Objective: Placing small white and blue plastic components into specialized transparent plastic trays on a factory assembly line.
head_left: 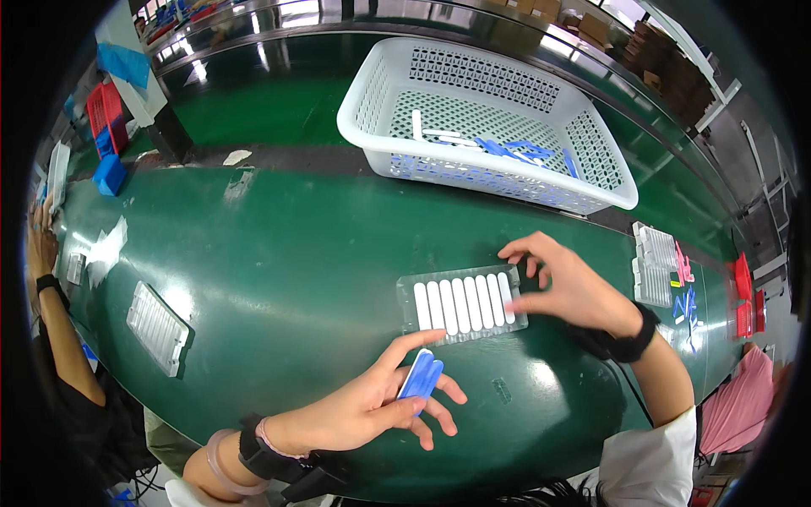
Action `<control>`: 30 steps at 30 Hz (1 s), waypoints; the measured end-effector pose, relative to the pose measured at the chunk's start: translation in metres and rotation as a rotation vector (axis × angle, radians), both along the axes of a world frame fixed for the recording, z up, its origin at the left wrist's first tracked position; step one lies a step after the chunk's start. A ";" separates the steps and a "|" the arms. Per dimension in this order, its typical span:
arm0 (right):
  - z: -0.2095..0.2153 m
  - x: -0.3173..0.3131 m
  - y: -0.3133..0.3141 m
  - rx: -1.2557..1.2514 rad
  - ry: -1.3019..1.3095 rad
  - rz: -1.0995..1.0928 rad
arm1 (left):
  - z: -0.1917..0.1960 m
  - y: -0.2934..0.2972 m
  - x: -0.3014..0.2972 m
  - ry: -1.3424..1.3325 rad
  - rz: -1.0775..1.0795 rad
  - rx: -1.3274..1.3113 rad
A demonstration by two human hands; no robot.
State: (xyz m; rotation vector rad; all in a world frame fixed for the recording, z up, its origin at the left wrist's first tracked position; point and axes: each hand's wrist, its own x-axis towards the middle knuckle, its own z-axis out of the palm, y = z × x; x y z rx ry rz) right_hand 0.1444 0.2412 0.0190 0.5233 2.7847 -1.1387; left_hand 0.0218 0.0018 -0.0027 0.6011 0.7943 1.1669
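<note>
A clear plastic tray (408, 314) lies in front of me, with several white round-ended strips (464, 306) side by side in its slots. My left hand (372, 404) pinches a few blue-and-white flat strips (421, 378), like small nail files, below the tray. Its index finger reaches to the tray's near edge; the other fingers are spread. Over the tray's right end, my right hand (568, 286) is open, its fingers apart and curved. The thumb is at the rightmost strip; whether it touches cannot be told.
A white basket (498, 173) with loose blue and white strips stands beyond the tray. Another clear tray (159, 328) lies to the left. More trays (654, 264) and pink and blue pieces (686, 296) are at the right. Another person's arm (52, 304) shows far left.
</note>
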 end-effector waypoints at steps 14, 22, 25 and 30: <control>-0.026 -0.146 -0.082 0.395 0.468 0.408 | -0.012 -0.006 0.004 0.076 -0.238 0.189; -0.037 -0.231 -0.289 0.353 0.472 0.457 | 0.003 -0.010 0.002 0.259 -0.343 0.026; -0.049 -0.222 -0.323 0.594 0.568 0.251 | 0.016 -0.009 -0.002 0.483 -0.362 -0.063; -0.030 -0.196 -0.250 0.299 0.547 0.628 | -0.026 -0.017 0.014 0.117 -0.220 0.087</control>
